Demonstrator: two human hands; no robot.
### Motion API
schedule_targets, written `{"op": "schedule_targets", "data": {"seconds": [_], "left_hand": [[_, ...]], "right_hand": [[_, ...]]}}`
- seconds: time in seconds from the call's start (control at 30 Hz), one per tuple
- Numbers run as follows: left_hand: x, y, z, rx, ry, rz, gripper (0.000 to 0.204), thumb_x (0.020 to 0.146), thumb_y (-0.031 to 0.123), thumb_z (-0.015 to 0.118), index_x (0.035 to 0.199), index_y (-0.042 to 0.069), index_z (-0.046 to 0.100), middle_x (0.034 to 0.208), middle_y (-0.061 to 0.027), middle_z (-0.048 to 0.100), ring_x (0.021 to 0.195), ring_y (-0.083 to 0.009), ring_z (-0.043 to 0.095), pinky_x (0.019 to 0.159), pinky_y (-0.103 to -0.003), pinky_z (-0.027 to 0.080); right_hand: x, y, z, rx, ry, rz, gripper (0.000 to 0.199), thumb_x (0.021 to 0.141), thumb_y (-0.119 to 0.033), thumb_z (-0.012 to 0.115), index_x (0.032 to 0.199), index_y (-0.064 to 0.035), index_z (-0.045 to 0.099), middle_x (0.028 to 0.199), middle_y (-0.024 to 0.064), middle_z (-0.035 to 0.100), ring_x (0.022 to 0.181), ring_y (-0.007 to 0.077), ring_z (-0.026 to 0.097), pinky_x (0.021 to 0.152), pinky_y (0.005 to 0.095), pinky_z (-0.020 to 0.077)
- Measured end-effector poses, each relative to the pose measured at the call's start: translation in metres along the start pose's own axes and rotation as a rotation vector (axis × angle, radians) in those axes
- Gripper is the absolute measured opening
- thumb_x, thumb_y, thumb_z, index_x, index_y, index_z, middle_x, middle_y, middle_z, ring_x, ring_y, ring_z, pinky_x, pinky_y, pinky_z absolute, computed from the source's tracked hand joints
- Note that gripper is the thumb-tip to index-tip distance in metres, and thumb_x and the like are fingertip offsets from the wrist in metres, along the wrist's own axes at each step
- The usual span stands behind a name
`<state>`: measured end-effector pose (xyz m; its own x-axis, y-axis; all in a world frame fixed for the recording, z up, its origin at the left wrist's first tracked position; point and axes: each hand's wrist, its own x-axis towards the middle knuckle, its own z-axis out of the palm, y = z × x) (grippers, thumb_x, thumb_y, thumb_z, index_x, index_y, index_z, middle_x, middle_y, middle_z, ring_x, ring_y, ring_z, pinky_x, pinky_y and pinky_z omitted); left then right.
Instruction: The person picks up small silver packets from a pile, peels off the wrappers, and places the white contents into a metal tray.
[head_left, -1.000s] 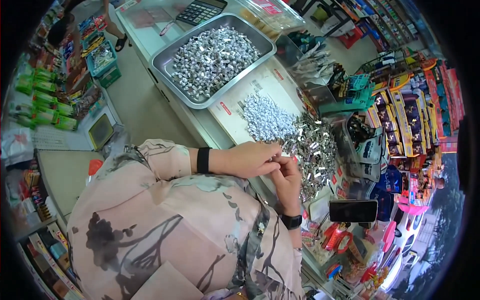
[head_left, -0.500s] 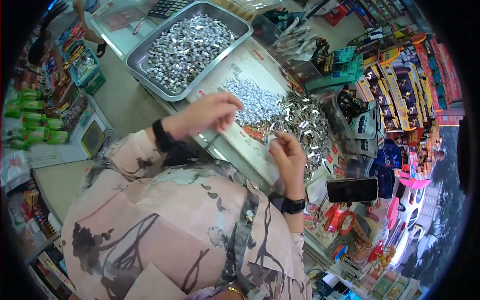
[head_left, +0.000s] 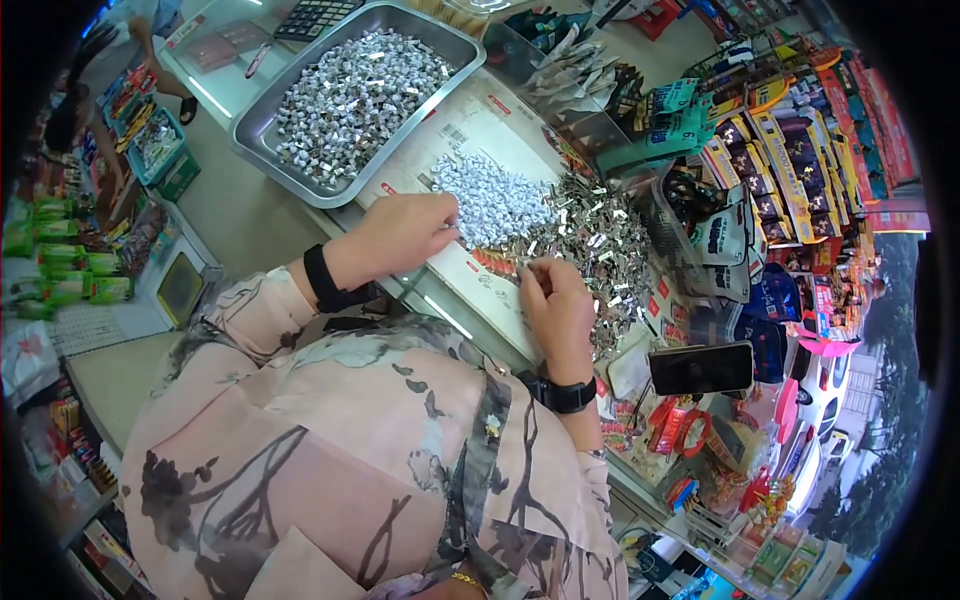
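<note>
2 hands, joined 1 second ago, now work separately along the white board's [head_left: 468,277] near edge: left hand [head_left: 408,235] by white pieces [head_left: 495,195], grip unclear; right hand [head_left: 560,310] by silvery pieces [head_left: 605,235], fingertips together, contents hidden.

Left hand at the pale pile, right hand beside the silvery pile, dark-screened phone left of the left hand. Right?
No, wrong side for the phone: the head view shows it to the right of the right hand. The left hand at the pale pile and the right hand beside the silvery pile are correct.
</note>
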<state>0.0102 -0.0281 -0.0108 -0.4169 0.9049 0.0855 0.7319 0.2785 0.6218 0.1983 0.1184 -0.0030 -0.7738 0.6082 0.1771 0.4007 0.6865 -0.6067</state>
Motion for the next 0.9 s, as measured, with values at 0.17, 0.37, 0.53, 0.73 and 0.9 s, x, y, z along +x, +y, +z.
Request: {"op": "schedule_targets", "data": {"seconds": [0.17, 0.37, 0.53, 0.73, 0.9], "left_hand": [[-0.002, 0.002, 0.001, -0.042, 0.002, 0.077, 0.017, 0.081, 0.022, 0.058, 0.087, 0.006, 0.053, 0.078, -0.0119, 0.06, 0.075, -0.0318, 0.06, 0.063, -0.042, 0.046], [-0.005, -0.009, 0.006, -0.067, 0.017, 0.146, 0.014, 0.081, 0.017, 0.056, 0.087, 0.005, 0.053, 0.078, -0.0132, 0.059, 0.077, -0.033, 0.059, 0.065, -0.043, 0.046], [-0.004, -0.023, 0.01, -0.126, -0.028, 0.195, 0.014, 0.08, 0.016, 0.055, 0.087, 0.004, 0.054, 0.081, -0.0151, 0.057, 0.08, -0.0334, 0.058, 0.07, -0.042, 0.046], [0.0, -0.023, 0.005, -0.088, 0.026, 0.219, 0.014, 0.079, 0.014, 0.054, 0.084, 0.001, 0.052, 0.077, -0.0183, 0.057, 0.074, -0.0361, 0.058, 0.066, -0.044, 0.046], [0.001, -0.011, -0.006, -0.358, -0.058, 0.126, 0.016, 0.082, 0.016, 0.054, 0.089, 0.002, 0.053, 0.076, -0.0121, 0.058, 0.066, -0.0245, 0.056, 0.061, -0.036, 0.046]], "right_hand": [[-0.001, -0.002, -0.002, -0.014, -0.021, 0.001, 0.017, 0.078, -0.016, 0.067, 0.088, -0.0027, 0.063, 0.072, 0.0096, 0.061, 0.057, 0.0172, 0.058, 0.054, 0.0283, 0.046], [0.001, -0.003, 0.003, -0.062, -0.004, -0.003, 0.017, 0.079, -0.02, 0.066, 0.084, -0.0035, 0.063, 0.071, 0.0119, 0.06, 0.059, 0.0229, 0.058, 0.055, 0.0312, 0.0463], [0.004, -0.007, 0.0, -0.114, -0.07, -0.015, 0.013, 0.08, -0.015, 0.062, 0.081, -0.0026, 0.061, 0.071, 0.014, 0.059, 0.062, 0.0261, 0.058, 0.058, 0.0328, 0.0462], [-0.002, 0.021, 0.001, 0.333, -0.051, 0.13, 0.003, 0.081, -0.003, 0.059, 0.081, -0.0016, 0.057, 0.068, 0.002, 0.057, 0.064, 0.0092, 0.054, 0.056, 0.0243, 0.0437], [-0.005, 0.019, -0.004, 0.624, -0.043, 0.176, 0.009, 0.081, 0.003, 0.057, 0.088, -0.0024, 0.056, 0.073, 0.0007, 0.057, 0.067, 0.0076, 0.053, 0.059, 0.0213, 0.0433]]}}
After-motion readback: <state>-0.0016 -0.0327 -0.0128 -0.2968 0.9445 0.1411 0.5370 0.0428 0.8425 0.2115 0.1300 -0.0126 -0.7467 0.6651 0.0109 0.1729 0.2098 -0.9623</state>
